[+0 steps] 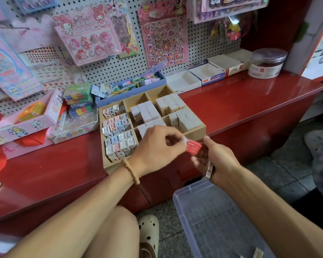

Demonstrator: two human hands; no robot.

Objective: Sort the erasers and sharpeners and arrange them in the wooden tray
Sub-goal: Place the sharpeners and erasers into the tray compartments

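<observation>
I pinch the red-sleeved eraser (193,147) between both hands, my left hand (158,146) at its white end, my right hand (215,161) also gripping a second eraser. It lies crosswise at the wooden tray (198,131)'s near-right corner; left is nearer the tray.

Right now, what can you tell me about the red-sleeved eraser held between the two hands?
The red-sleeved eraser is a small block with a white end poking from a red paper sleeve printed in white. It lies roughly level in the air just before the wooden tray's near right corner. The left hand pinches its white end; the right hand holds the sleeve end.
</observation>
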